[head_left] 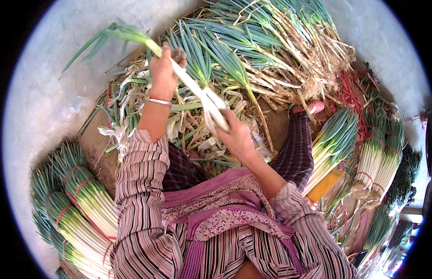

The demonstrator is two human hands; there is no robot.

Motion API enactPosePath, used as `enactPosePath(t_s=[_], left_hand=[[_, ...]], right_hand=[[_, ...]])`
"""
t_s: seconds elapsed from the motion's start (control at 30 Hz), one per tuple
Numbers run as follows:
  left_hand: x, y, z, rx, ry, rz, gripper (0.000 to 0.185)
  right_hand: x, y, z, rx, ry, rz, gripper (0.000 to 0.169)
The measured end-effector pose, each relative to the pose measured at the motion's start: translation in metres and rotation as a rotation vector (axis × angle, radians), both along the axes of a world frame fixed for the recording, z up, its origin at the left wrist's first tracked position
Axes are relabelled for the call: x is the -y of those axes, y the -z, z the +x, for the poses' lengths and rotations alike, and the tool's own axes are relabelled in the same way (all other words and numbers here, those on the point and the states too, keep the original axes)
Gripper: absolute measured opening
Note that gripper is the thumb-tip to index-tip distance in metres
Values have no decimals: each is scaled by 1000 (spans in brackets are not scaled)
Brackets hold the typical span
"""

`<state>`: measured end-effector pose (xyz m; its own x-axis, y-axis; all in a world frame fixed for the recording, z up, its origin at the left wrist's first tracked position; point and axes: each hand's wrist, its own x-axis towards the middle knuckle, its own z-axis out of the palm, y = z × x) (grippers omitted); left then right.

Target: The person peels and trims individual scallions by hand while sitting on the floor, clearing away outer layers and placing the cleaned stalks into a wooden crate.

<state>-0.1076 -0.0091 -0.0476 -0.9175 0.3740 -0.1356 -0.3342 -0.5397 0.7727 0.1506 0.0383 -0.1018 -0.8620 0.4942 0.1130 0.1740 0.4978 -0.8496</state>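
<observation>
My left hand [165, 68] is closed around the upper white shaft of a scallion [188, 81], just below its green leaves, which trail off to the upper left. Lower down, my right hand [235, 134] grips the root end, where a strip of outer skin [208, 115] hangs apart from the shaft. Under both hands lies a heap of peeled leaves and skins [177, 125]. Beyond it, a pile of unpeeled scallions [271, 52] has brown, dirty shafts and roots. One loose scallion [256, 108] points down toward my leg.
Tied bundles of clean scallions [87, 212] lie at my left, bound with red ties. At my right rests a group of clean scallions [331, 146] beside a yellow object [325, 185]. Farther right are more tied bundles [376, 160] and a heap of red ties [348, 89].
</observation>
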Motion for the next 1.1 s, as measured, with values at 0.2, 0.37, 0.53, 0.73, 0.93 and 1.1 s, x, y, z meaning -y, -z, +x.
enactPosePath(t_s=[0.2,0.37,0.53,0.73,0.93,1.1], left_hand=[[40,12,-71,-97,-175,16,17],[38,8,-69,-185,-95,104,16],[14,-13,-32,-162,-123,91,17],[36,-3,-49,-172,-167,106,17],[32,-5,-50,-205,-191,94,14],[22,-6,-44,-158,-182,118,14]], right_hand=[[39,28,99,41,-158,-123,40],[2,77,189,734,-402,-5,45],[-37,2,43,23,-106,482,46],[-14,-12,17,-223,-137,438,50],[-16,-33,9,-393,-65,392,43],[-11,-32,-30,-219,-157,606,22]])
